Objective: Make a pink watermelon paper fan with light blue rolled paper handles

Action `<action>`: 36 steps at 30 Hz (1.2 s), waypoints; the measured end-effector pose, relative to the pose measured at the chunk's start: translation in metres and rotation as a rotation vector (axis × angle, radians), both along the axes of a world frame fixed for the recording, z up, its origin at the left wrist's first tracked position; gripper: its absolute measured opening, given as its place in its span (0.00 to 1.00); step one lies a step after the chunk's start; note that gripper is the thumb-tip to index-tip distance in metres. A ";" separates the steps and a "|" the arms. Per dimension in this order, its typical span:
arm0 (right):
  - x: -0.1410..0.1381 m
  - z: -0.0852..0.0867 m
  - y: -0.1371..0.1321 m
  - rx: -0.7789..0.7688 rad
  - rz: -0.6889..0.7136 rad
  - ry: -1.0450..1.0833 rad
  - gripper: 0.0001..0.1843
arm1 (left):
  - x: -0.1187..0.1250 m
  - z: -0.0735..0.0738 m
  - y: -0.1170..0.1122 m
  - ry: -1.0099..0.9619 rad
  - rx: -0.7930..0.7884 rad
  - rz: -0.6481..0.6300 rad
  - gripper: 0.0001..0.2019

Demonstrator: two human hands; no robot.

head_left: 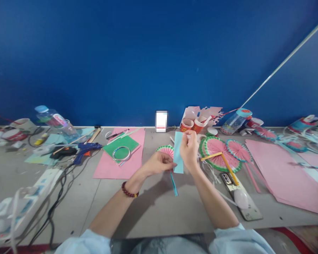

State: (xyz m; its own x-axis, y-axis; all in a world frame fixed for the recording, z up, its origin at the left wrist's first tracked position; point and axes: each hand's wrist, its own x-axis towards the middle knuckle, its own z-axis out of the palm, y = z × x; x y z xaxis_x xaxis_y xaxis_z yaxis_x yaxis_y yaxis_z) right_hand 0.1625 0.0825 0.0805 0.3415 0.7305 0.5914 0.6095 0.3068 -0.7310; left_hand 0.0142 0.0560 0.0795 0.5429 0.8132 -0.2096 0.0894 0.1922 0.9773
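A light blue paper strip [178, 151] stands upright above the table between my hands. My right hand [190, 148] pinches its upper right edge between thumb and fingers. My left hand [161, 163] is closed at its lower left edge, with thumb and fingertips together on the paper. Behind my left hand, a pink pleated paper fan [166, 150] with a green rim is partly hidden. A narrow blue folded strip [174, 184] slants down below my hands; whether it joins the fan cannot be seen.
Left lie pink paper [106, 172], green paper [133, 142], a hot glue gun [86, 150], a bottle [57, 121] and a power strip [37, 190]. Right are watermelon-like fans [214, 150], a folding ruler [229, 167], a phone [250, 211] and pink sheets [286, 176]. Red cups [186, 124] stand behind.
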 end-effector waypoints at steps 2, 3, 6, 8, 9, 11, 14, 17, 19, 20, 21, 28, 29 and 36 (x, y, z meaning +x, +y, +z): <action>0.001 0.000 0.001 0.004 -0.002 -0.013 0.08 | -0.001 -0.002 0.001 -0.010 -0.019 -0.018 0.17; 0.001 0.000 0.001 0.009 -0.002 -0.016 0.07 | -0.001 -0.002 0.002 -0.020 -0.032 -0.034 0.17; 0.001 0.002 0.000 0.023 -0.008 -0.008 0.07 | -0.004 -0.003 0.005 -0.064 -0.058 -0.084 0.16; 0.002 0.003 0.000 0.030 -0.015 0.003 0.06 | -0.006 -0.005 0.005 -0.092 -0.064 -0.098 0.16; 0.002 0.003 0.001 0.032 -0.019 0.005 0.06 | -0.006 -0.006 0.006 -0.104 -0.062 -0.100 0.17; 0.003 0.003 0.001 0.032 -0.024 0.004 0.06 | -0.006 -0.009 0.006 -0.129 -0.051 -0.093 0.17; 0.004 0.002 0.002 0.023 -0.025 0.003 0.06 | -0.005 -0.014 0.006 -0.149 -0.024 -0.100 0.19; 0.004 0.002 0.002 0.022 -0.008 0.001 0.06 | -0.005 -0.015 0.006 -0.151 -0.022 -0.121 0.23; 0.004 0.001 0.002 0.020 0.000 -0.002 0.07 | -0.005 -0.012 0.004 -0.151 -0.020 -0.106 0.30; 0.004 0.001 0.003 0.020 -0.001 0.000 0.07 | -0.006 -0.010 0.003 -0.149 -0.008 -0.097 0.35; 0.005 0.001 0.004 0.018 -0.004 0.004 0.07 | -0.007 -0.007 0.002 -0.143 0.015 -0.089 0.40; 0.009 -0.002 0.010 0.019 -0.031 0.094 0.08 | -0.003 -0.004 -0.001 -0.078 0.075 -0.055 0.29; 0.009 -0.002 0.010 0.026 -0.025 0.112 0.08 | -0.001 -0.005 0.000 -0.062 0.085 -0.023 0.21; 0.009 -0.004 0.012 0.004 0.144 0.485 0.11 | -0.005 0.008 0.004 -0.033 0.191 0.299 0.17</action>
State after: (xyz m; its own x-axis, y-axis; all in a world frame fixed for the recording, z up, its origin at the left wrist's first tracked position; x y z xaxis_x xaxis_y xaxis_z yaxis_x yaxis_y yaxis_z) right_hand 0.1720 0.0942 0.0764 0.4739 0.7883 0.3925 0.1514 0.3662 -0.9182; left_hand 0.0088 0.0603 0.0874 0.2785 0.9601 -0.0243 0.0242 0.0183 0.9995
